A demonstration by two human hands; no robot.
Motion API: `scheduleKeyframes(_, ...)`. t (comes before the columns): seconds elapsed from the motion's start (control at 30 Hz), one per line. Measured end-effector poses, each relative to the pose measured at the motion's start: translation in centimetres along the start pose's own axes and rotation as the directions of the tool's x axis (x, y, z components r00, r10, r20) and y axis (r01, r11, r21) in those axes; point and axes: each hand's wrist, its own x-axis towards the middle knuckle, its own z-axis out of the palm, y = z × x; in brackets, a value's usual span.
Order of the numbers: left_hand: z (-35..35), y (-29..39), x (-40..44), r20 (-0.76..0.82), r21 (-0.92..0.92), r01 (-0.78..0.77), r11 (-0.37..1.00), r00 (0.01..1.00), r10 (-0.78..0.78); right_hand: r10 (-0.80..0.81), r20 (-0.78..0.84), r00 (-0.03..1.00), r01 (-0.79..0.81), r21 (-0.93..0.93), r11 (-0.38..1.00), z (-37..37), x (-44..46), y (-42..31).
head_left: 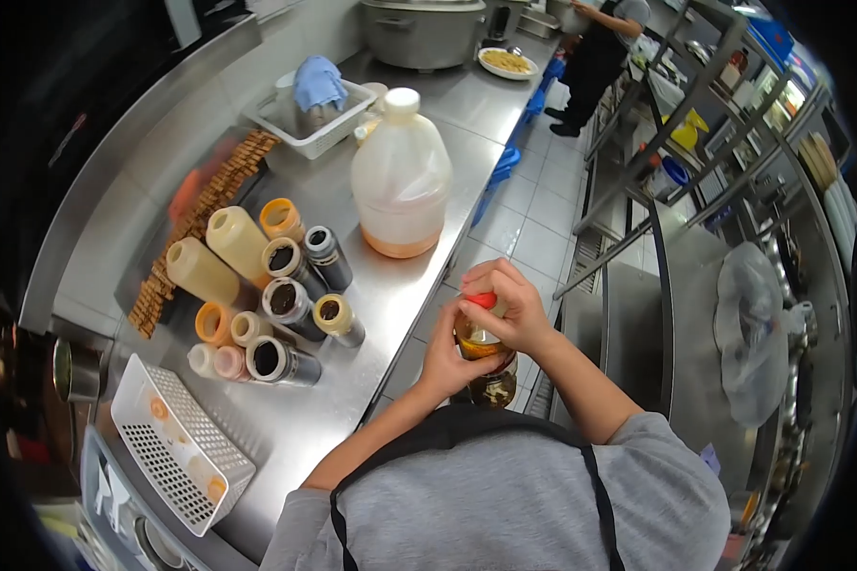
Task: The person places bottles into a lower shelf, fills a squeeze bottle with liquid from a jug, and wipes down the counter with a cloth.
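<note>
My left hand (445, 362) is wrapped round a clear bottle (479, 335) with amber liquid in it, just beyond the counter's edge. At the top of that bottle, the fingers of my right hand (510, 309) are closed on a red cap (482, 300). Whether the cap is seated on the neck cannot be made out. A large plastic jug (402, 176) with a little orange liquid stands on the steel counter (400, 309). Left of it are several open bottles of dark sauce (281, 298) and two cream-coloured bottles (238, 238).
An empty white basket (183, 452) lies at the lower left. Farther back are a white tray with a blue cloth (319, 84), a large cooker (421, 33) and a plate of food (507, 63). Metal racks (671, 105) line the right side. Another person (595, 62) stands at the back.
</note>
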Motion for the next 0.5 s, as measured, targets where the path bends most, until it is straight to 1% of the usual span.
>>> scheduleKeyframes(0.03,0.5,-0.2,0.2,0.0,0.052,-0.028,0.998,1.0,0.028,0.054,-0.032,0.998,-0.053,0.024,0.998,-0.5,-0.5,0.3)
scheduleKeyframes(0.07,1.1,-0.4,0.3,0.012,0.059,0.001,0.998,1.0,-0.001,0.112,-0.06,0.992,-0.109,0.06,0.992,-1.0,-1.1,0.5)
scheduleKeyframes(0.1,1.6,-0.2,0.7,0.025,0.044,0.048,0.998,0.998,-0.049,0.15,-0.135,0.979,-0.151,0.003,0.989,-1.5,-1.5,0.7)
scheduleKeyframes(0.13,1.9,0.0,1.2,0.033,0.033,0.103,0.994,0.994,-0.104,0.184,-0.134,0.974,-0.18,0.04,0.983,-2.5,-2.0,1.3)
scheduleKeyframes(0.2,1.7,-0.8,2.3,0.177,0.18,0.154,0.972,0.966,-0.186,0.376,0.004,0.926,-0.375,-0.086,0.923,-4.5,-3.9,3.8)
scheduleKeyframes(0.23,1.4,-0.7,2.7,0.195,0.425,0.011,0.905,0.975,-0.103,0.411,0.016,0.911,-0.41,-0.039,0.911,-4.6,-5.3,5.5)
scheduleKeyframes(0.27,1.0,-1.1,3.1,0.209,0.544,-0.088,0.834,0.977,-0.033,0.491,0.039,0.871,-0.489,-0.048,0.871,-4.6,-6.8,7.6)
scheduleKeyframes(0.3,0.5,-1.5,3.1,0.205,0.673,-0.087,0.735,0.976,-0.071,0.563,0.061,0.824,-0.56,-0.061,0.827,-4.3,-8.4,10.0)
scheduleKeyframes(0.33,-0.1,-2.1,3.2,0.203,0.781,-0.098,0.617,0.974,-0.103,0.586,0.07,0.807,-0.586,-0.023,0.81,-3.6,-10.3,12.9)
scheduleKeyframes(0.4,-1.8,-4.2,2.4,0.167,0.901,-0.078,0.426,0.97,-0.177,0.727,-0.031,0.686,-0.726,-0.095,0.681,-0.5,-15.5,19.2)
scheduleKeyframes(0.43,-2.6,-5.4,1.6,0.124,0.921,-0.027,0.388,0.966,-0.226,0.748,-0.026,0.663,-0.748,-0.067,0.661,1.5,-18.3,21.8)
scheduleKeyframes(0.47,-2.9,-6.4,1.1,0.08,0.937,0.018,0.35,0.962,-0.263,0.804,-0.071,0.591,-0.807,-0.058,0.588,3.4,-20.8,24.5)
scheduleKeyframes(0.5,-2.6,-6.7,1.4,0.102,0.965,-0.03,0.261,0.958,-0.267,0.847,-0.119,0.518,-0.855,-0.046,0.516,5.6,-22.7,27.3)
